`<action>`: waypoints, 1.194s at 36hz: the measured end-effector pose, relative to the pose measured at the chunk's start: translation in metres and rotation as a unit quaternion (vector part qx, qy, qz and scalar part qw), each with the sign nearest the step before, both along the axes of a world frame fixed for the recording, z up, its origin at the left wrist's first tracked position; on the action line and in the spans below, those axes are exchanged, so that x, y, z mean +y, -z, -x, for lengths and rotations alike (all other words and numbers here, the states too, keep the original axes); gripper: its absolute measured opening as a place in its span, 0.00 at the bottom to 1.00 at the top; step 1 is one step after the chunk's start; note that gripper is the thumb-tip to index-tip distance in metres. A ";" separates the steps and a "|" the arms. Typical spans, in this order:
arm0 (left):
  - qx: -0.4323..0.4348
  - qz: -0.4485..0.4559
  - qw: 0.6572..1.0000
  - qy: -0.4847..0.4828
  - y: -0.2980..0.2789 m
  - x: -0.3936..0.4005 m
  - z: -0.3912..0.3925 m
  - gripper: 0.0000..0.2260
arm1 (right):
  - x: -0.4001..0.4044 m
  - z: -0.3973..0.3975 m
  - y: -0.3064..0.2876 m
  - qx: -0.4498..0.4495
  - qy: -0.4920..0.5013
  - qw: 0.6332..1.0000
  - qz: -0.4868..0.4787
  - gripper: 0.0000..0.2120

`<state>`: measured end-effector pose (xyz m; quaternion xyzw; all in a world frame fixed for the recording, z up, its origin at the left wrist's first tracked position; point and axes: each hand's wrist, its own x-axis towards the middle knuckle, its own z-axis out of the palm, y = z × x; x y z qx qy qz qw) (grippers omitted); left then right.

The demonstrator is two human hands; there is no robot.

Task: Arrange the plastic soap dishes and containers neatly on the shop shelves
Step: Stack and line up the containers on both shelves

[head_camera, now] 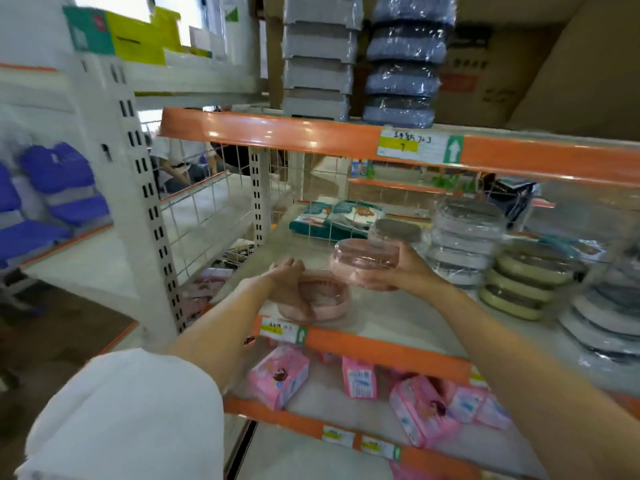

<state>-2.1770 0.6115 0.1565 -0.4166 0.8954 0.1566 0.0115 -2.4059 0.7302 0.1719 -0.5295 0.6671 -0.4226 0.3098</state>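
Pink soap dish is held above the middle shelf by the right hand, its grip curled round the dish from beneath. A second pink dish is seated at the shelf's front edge, grasped by the left hand. Stacked grey dishes and green dishes are seen further right.
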 end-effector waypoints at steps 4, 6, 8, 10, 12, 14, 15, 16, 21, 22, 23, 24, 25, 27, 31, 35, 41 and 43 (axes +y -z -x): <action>0.002 0.008 1.000 0.004 -0.021 0.042 -0.019 0.43 | 0.057 -0.030 -0.032 0.022 0.000 1.000 -0.007 0.44; 0.009 0.019 1.000 0.007 -0.036 0.062 -0.027 0.43 | 0.080 -0.041 -0.044 0.029 -0.005 1.000 0.006 0.28; 0.016 0.013 1.000 0.013 -0.053 0.081 -0.033 0.42 | 0.101 -0.047 -0.057 0.061 0.001 0.998 0.023 0.18; 0.028 -0.001 0.999 0.023 -0.071 0.096 -0.039 0.42 | 0.123 -0.056 -0.074 0.085 0.010 0.996 0.029 0.15; 0.037 -0.016 0.999 0.025 -0.090 0.109 -0.044 0.43 | 0.140 -0.061 -0.092 0.108 0.014 0.994 0.028 0.15; 0.047 -0.017 0.998 0.030 -0.109 0.122 -0.047 0.34 | 0.160 -0.067 -0.114 0.132 0.028 0.990 0.039 0.15; 0.051 -0.021 0.998 0.033 -0.119 0.128 -0.048 0.31 | 0.168 -0.067 -0.123 0.141 0.031 0.988 0.048 0.17; 0.054 -0.014 0.998 0.036 -0.128 0.134 -0.049 0.30 | 0.177 -0.068 -0.132 0.155 0.033 0.986 0.058 0.19; 0.064 0.017 0.997 0.037 -0.176 0.154 -0.047 0.31 | 0.206 -0.058 -0.172 0.156 0.040 0.985 0.068 0.31; 0.067 0.029 0.997 0.038 -0.185 0.157 -0.046 0.31 | 0.210 -0.057 -0.180 0.158 0.044 0.984 0.066 0.31; 0.069 0.042 0.996 0.040 -0.196 0.161 -0.044 0.30 | 0.212 -0.052 -0.187 0.154 0.052 0.985 0.065 0.30; 0.073 0.049 0.995 0.041 -0.205 0.164 -0.041 0.27 | 0.215 -0.046 -0.194 0.155 0.063 0.983 0.072 0.26; 0.083 0.057 0.994 0.044 -0.214 0.166 -0.037 0.24 | 0.216 -0.039 -0.201 0.153 0.076 0.982 0.079 0.22; 0.095 0.060 0.992 0.056 -0.231 0.170 -0.028 0.20 | 0.221 -0.027 -0.213 0.148 0.095 0.982 0.074 0.23; 0.115 0.045 0.989 0.083 -0.262 0.179 -0.004 0.19 | 0.227 0.005 -0.227 0.146 0.126 0.975 0.107 0.47; 0.137 0.074 0.983 0.099 -0.288 0.173 0.021 0.38 | 0.234 0.033 -0.234 0.144 0.181 0.966 0.115 0.34; 0.188 0.100 0.970 0.115 -0.303 0.167 0.065 0.41 | 0.234 0.075 -0.246 0.169 0.224 0.954 0.101 0.44; 0.201 0.100 0.968 0.115 -0.306 0.160 0.079 0.35 | 0.232 0.087 -0.251 0.172 0.231 0.953 0.097 0.42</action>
